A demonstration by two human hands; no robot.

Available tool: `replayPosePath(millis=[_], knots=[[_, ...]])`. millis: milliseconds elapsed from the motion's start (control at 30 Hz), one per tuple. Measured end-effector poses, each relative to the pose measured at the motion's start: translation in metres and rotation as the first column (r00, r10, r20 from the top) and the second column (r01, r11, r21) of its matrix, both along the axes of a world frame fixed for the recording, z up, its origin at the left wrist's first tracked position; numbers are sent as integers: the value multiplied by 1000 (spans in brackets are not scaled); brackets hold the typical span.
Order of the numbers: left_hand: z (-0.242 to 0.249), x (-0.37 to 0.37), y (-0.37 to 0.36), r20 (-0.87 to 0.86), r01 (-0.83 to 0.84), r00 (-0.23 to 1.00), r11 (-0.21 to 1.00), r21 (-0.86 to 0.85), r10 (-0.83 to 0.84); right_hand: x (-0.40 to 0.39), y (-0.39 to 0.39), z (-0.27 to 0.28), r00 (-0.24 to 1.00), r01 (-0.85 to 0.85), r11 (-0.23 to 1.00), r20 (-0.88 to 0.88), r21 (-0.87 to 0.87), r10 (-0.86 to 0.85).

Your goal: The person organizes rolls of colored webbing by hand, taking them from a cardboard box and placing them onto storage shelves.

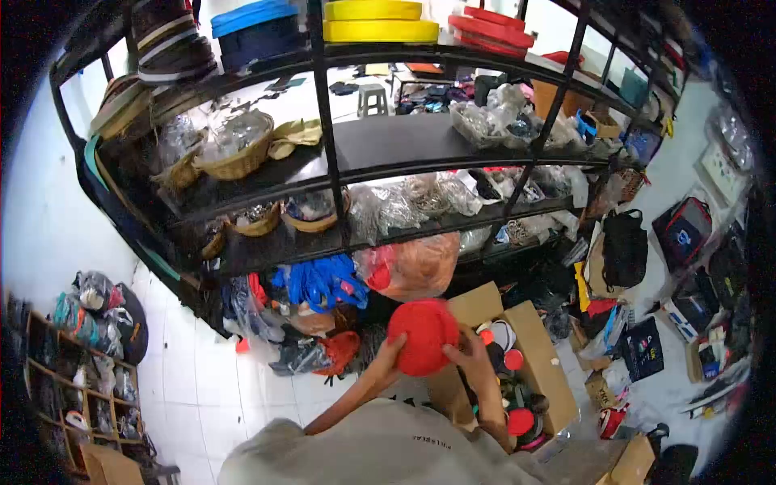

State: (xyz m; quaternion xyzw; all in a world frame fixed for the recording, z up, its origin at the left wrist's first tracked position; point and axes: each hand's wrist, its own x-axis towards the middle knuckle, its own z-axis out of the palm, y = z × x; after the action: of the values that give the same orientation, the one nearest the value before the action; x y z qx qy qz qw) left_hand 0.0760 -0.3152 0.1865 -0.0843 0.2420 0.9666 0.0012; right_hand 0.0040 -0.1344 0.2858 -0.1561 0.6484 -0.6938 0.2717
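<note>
A round red roll [423,335], which looks like wound webbing or tape, is held up in front of my chest. My left hand [389,358] grips its lower left edge. On its right edge, my right hand [469,354] closes with the thumb against the near face; the fingers behind the roll are partly hidden. Just right of my hands stands an open cardboard box [543,356] with several coloured rolls in it, among them a red roll [520,421] and a white-edged roll [503,332].
A black metal shelf rack [388,145] spans the front, bearing yellow rolls [380,31], wicker baskets [234,158] and plastic bags. Blue straps [323,281] and bagged goods lie beneath it. Bags and boxes crowd the right, including a black backpack [624,249]. A wooden cubby shelf [85,396] stands left.
</note>
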Motion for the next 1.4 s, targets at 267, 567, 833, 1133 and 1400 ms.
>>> replayPosePath(millis=[267,567,833,1133,1400], knots=[[19,40,-102,6,-112,994,994,-3,112,30,-112,-6,987,-26,989,-159,-147,3],[15,43,-131,31,-173,985,962,213,171,11,-152,26,867,205,970,-483,130,-119],[-9,5,-147,18,-329,944,931,155,331,-109,-120,124,839,279,933,-415,-226,-352],[66,-42,-126,-168,-152,980,943,-296,105,-286,-140,370,776,234,821,-409,-520,-480],[62,-65,-121,-252,-132,962,987,-88,106,-515,-172,457,352,42,900,-837,-434,-420]])
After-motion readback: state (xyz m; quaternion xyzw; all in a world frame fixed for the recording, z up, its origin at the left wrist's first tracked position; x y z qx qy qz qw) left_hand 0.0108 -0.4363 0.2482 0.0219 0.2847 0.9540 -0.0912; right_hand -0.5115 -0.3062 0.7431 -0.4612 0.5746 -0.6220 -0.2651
